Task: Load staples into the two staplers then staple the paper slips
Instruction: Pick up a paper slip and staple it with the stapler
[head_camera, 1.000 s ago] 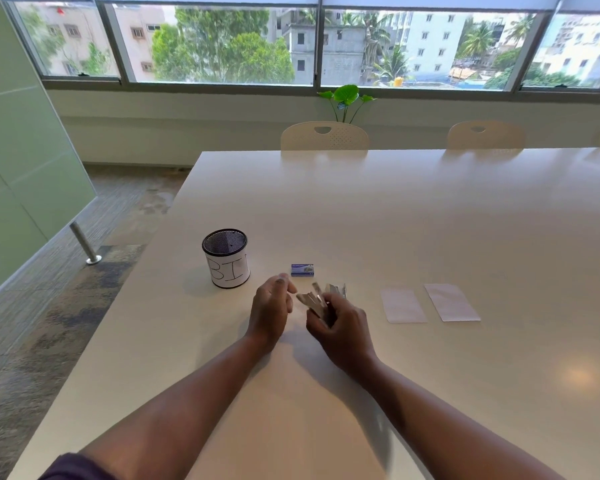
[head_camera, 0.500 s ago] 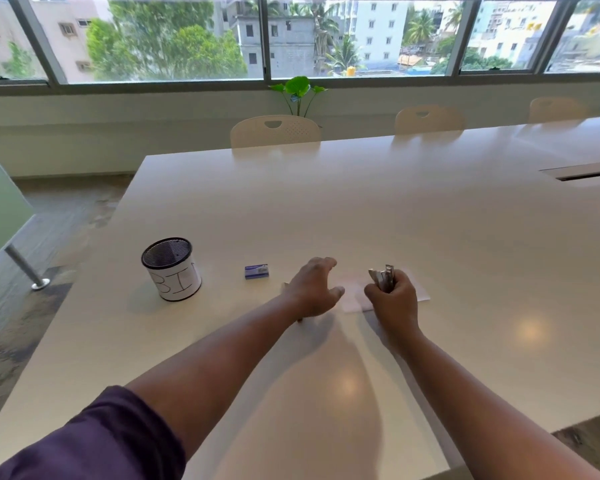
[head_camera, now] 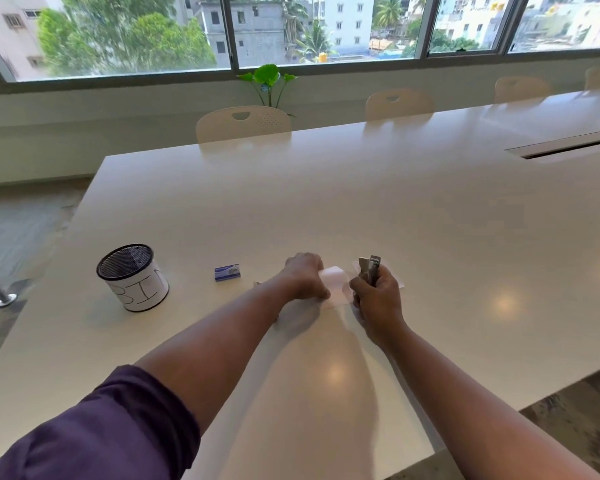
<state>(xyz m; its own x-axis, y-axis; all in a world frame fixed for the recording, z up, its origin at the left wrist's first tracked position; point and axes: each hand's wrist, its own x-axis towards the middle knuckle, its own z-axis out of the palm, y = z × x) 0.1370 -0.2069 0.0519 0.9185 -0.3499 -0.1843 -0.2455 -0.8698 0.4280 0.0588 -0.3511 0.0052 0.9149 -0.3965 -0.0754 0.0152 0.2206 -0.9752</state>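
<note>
Right hand (head_camera: pixel 378 299) curled round a stapler (head_camera: pixel 373 270), nose up, above a paper slip (head_camera: pixel 397 281) on the desk (head_camera: pixel 361 202). Left hand (head_camera: pixel 303 278) pinching a second slip (head_camera: pixel 335 285), its edge lifted. Staple box (head_camera: pixel 227 273) and bin (head_camera: pixel 132 277) further left.

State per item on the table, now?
left hand: holds one paper slip
paper slip: partly lifted
right hand: grips stapler
stapler: upright in fist
second slip: flat, partly hidden
staple box: lying closed
bin: upright
</note>
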